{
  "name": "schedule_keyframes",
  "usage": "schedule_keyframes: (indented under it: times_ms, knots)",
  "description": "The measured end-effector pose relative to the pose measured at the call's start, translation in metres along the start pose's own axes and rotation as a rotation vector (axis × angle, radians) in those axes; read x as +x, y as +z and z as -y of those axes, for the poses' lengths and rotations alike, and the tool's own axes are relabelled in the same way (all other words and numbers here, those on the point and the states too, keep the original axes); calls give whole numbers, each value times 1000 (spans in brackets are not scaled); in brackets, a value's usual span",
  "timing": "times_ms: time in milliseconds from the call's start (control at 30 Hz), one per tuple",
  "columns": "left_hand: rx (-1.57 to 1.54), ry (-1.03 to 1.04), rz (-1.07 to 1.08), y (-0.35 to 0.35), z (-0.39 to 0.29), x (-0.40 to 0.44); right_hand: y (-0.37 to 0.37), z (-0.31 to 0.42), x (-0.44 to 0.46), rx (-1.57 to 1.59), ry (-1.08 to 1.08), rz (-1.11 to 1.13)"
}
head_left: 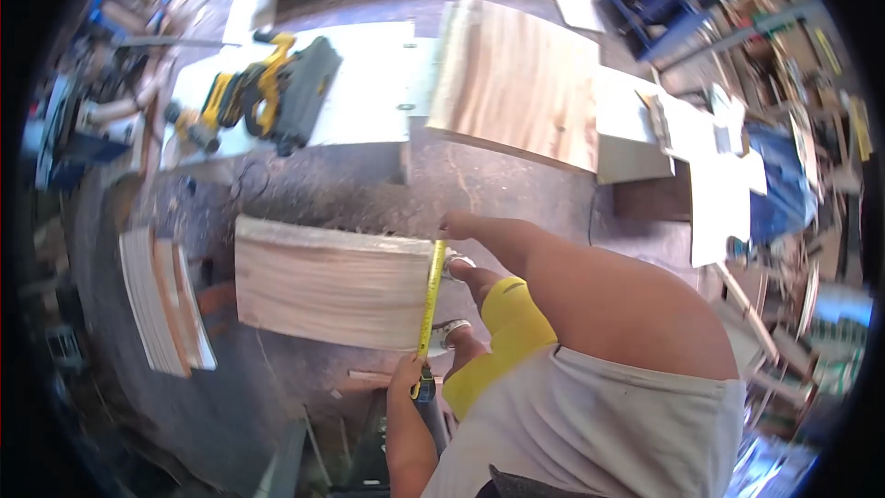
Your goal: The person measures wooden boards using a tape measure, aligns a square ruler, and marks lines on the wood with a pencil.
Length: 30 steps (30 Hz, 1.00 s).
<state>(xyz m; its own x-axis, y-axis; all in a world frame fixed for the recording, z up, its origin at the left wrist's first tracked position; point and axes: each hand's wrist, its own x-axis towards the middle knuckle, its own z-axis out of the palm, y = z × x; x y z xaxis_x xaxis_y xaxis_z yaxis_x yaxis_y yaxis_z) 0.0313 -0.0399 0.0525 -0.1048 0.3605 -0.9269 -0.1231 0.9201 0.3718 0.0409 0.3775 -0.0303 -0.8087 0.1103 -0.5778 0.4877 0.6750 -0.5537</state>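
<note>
I'm looking down on a workshop with a dark, scuffed floor [498, 184], its grey patches uneven and marked. Across it I see a white surface [373, 83] at upper left, and more pale panels [719, 194] on the right, glaring in strong light. A blue crate [631, 32] sits near the top right, and a blue sheet [779, 180] bunches beyond the panels. Cluttered timber [807, 55] crowds my right edge; the far left falls into shadow.
</note>
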Motion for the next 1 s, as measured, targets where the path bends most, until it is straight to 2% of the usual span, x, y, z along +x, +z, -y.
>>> schedule_keyframes:
  times_ms: [133,200,233,300,333,367,400,433,467,500,600,633,700,733,800,1000]
  knots:
    - [-1,58,-15,-9,-9,-2,-1,-18,-44,138,138,-61]
    - [209,105,-3,-18,-2,9,9,-40,-68,127,57,-58]
    - [221,116,-17,-23,-8,4,0,-38,-97,139,107,-79]
    - [451,91,8,-23,-33,-17,-6,-44,-160,100,189,-87]
    - [454,143,4,-24,-33,-24,0,-52,-193,181,297,-159]
    - [447,196,-10,-26,-31,-27,5,-64,-217,116,363,-81]
    - [506,260,-51,-29,-25,-30,4,-59,-259,161,445,-134]
    - [561,318,-91,-26,-18,-36,23,-80,-287,-7,447,-227]
    - [480,240,-93,-24,-24,-57,24,-87,-324,123,467,-156]
    - [402,171,-93,-23,-26,-82,41,-115,-343,-90,431,-10]
    - [327,290,-124,-20,17,-97,32,-92,-432,-206,421,23]
    - [297,256,-170,-15,24,-115,25,-79,-446,-224,409,26]
    - [302,192,-164,-6,53,-130,28,-56,-476,143,714,15]
    - [322,140,-164,-5,61,-135,31,-56,-478,140,707,13]
    - [325,135,-198,5,73,-154,27,-61,-478,-76,467,-44]
    - [498,165,-171,39,92,-177,-31,-24,-448,-69,238,-187]
